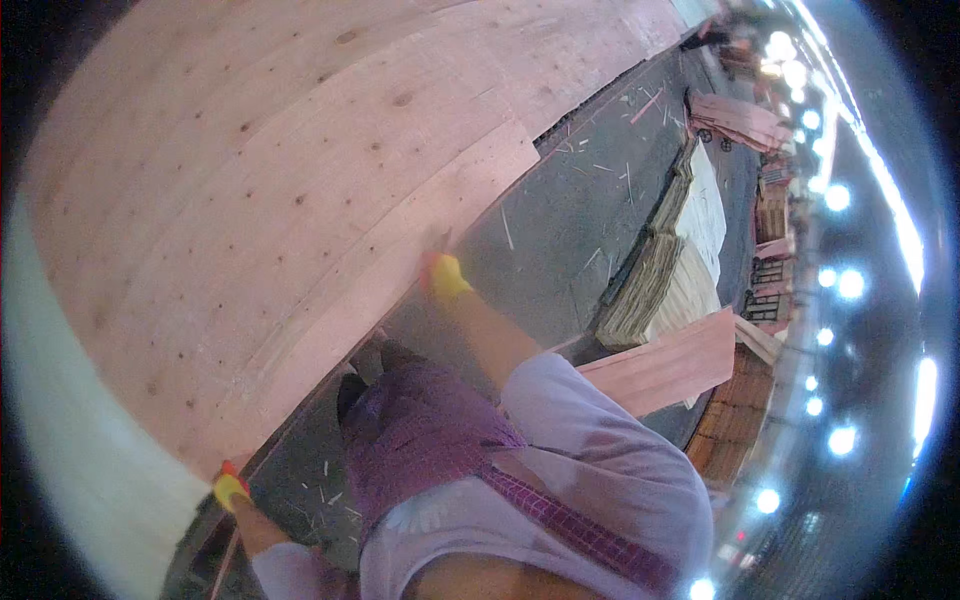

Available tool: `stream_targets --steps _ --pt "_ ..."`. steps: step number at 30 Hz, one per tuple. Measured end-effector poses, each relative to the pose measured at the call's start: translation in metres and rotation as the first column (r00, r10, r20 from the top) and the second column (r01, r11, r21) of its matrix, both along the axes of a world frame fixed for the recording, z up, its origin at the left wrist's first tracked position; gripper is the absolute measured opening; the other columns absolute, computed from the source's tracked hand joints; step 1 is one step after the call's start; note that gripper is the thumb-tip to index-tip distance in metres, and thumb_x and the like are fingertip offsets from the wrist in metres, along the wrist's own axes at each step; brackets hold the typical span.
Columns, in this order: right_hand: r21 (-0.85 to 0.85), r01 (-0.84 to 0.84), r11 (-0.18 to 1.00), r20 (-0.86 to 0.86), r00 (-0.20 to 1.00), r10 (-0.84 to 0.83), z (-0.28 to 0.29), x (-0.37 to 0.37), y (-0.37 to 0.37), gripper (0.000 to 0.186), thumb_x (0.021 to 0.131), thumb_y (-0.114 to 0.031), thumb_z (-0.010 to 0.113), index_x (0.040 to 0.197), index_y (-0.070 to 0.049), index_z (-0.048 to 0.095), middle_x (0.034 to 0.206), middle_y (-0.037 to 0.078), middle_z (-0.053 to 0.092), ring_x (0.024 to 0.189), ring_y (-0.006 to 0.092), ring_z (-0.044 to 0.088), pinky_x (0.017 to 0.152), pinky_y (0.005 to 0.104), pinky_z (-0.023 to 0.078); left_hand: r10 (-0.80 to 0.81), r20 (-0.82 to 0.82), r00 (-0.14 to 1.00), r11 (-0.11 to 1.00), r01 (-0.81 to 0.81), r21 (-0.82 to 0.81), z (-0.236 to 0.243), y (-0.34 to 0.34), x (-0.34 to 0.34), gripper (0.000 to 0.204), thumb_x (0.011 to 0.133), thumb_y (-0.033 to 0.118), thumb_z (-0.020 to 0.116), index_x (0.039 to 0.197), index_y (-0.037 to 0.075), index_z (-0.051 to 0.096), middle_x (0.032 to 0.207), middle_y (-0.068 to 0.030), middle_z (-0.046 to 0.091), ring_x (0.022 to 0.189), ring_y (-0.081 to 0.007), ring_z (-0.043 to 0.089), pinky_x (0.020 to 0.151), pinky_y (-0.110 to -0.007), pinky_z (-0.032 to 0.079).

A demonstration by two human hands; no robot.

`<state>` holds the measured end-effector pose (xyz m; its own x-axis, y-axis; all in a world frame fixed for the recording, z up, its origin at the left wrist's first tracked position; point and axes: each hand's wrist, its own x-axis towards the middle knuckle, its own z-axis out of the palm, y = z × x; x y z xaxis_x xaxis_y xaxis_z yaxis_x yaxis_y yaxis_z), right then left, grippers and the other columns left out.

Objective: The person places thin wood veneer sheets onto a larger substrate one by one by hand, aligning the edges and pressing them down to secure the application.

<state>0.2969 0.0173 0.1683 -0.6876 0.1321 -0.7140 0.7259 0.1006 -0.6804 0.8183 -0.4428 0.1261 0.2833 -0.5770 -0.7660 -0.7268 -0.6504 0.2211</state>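
Note:
A broad, pinkish wood veneer sheet [300,200] with small dark knots fills the upper left, made of strips laid side by side. My left hand [231,487], in a yellow glove with red fingers, grips its near edge at the lower left. Farther along that edge, my right hand [443,275] wears a matching glove, its fingers closed at the rim of the outermost strip [470,190]. Something small and dark sticks up by the right fingertips, too blurred to name. Both hands' fingers are partly hidden.
Wood slivers litter the dark floor [560,220]. To the right lie a stack of pale veneer [655,285] and a loose pink sheet [665,365], beside a brown stack [735,415]. A pale surface [90,480] curves along the left. More veneer [740,122] stands farther back.

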Motion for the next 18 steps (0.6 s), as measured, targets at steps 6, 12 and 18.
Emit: stream_targets --steps 6,12,18 --pt "0.041 -0.02 0.999 -0.15 0.988 0.025 -0.085 0.002 0.023 0.048 0.077 -0.016 0.056 0.12 -0.004 0.039 0.063 0.01 0.053 0.041 0.0199 0.049 0.033 0.0336 0.038 -0.874 0.223 0.432 0.177 0.709 -0.683 0.117 0.064 -0.193 0.048 0.076 0.011 0.056 0.123 0.004 0.048 0.123 -0.0125 0.052 0.113 -0.028 0.049 0.093 -0.035 0.039" --pt "0.097 -0.318 0.943 0.075 0.947 0.312 -0.063 -0.009 0.02 0.041 0.078 -0.023 0.057 0.112 -0.004 0.046 0.06 0.009 0.053 0.041 0.0186 0.05 0.034 0.0313 0.038 -0.946 0.13 -0.299 -0.307 0.688 -0.658 0.131 0.203 -0.381 0.06 0.076 0.009 0.048 0.133 0.02 0.037 0.139 -0.015 0.031 0.128 -0.0317 0.03 0.1 -0.04 0.033" --pt "0.07 -0.788 0.612 -0.124 0.602 0.789 -0.025 -0.061 0.121 0.036 0.08 -0.04 0.055 0.094 -0.006 0.052 0.06 0.007 0.055 0.04 0.0141 0.048 0.035 0.0282 0.036 -0.821 0.272 -0.502 -0.57 0.701 -0.429 0.084 0.241 -0.421 0.066 0.075 0.01 0.05 0.136 0.025 0.031 0.142 -0.0159 0.023 0.13 -0.0373 0.022 0.095 -0.046 0.036"
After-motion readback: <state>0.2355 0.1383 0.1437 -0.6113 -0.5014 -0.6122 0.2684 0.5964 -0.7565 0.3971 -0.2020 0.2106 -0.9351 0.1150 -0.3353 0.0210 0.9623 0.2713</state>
